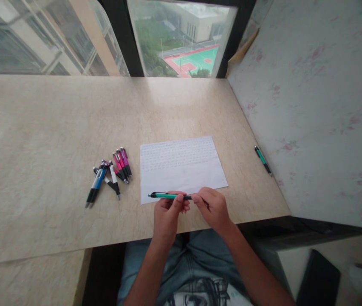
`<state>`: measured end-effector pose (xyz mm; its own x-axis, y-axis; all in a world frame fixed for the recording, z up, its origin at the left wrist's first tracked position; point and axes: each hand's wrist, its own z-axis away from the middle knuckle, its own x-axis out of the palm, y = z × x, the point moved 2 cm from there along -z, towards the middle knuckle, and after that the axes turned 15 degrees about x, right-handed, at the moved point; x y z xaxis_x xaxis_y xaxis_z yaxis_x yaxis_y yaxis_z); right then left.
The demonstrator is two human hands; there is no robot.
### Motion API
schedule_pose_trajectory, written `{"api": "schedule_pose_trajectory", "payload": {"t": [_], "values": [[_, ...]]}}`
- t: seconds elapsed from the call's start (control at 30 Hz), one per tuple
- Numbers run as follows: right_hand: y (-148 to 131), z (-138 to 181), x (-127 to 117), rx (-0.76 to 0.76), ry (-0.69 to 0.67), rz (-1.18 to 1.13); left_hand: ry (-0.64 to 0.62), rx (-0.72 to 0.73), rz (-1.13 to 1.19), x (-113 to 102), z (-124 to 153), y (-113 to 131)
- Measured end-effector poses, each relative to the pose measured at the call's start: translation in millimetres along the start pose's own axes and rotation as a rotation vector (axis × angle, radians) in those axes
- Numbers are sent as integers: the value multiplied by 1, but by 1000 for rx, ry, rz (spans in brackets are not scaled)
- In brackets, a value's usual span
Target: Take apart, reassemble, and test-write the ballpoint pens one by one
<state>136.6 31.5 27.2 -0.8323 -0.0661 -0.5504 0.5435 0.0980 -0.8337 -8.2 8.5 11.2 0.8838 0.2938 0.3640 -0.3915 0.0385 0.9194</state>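
Observation:
A green pen [165,195] with a black clip and black grip lies level between my hands, just above the near edge of a sheet of paper [181,174]. My left hand [169,210] pinches its barrel near the middle, the clip end pointing left. At the other end, the fingers of my right hand [212,206] close around the dark grip and hide the tip. Rows of handwriting fill the upper half of the paper.
Left of the paper lie several pens: pink and purple pens [123,163], a blue pen [97,182] and a white pen [113,175]. Another green pen [263,160] rests by the wall [311,119] on the right. Windows [181,40] stand behind the stone-patterned tabletop [56,119].

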Motion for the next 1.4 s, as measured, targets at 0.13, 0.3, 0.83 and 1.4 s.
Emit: {"api": "schedule_pose_trajectory", "payload": {"t": [0.13, 0.3, 0.83, 1.4], "values": [[5, -3, -5, -137, 3, 64, 42, -60, 38, 3, -1, 0], [5, -5, -9, -172, -35, 33, 73, -106, 75, 7, -2, 2], [0, 7, 25, 835, -567, -911, -282, 235, -344, -19, -8, 19], [-5, -8, -7, -12, -114, -90, -56, -35, 2, -5, -8, 2]]}}
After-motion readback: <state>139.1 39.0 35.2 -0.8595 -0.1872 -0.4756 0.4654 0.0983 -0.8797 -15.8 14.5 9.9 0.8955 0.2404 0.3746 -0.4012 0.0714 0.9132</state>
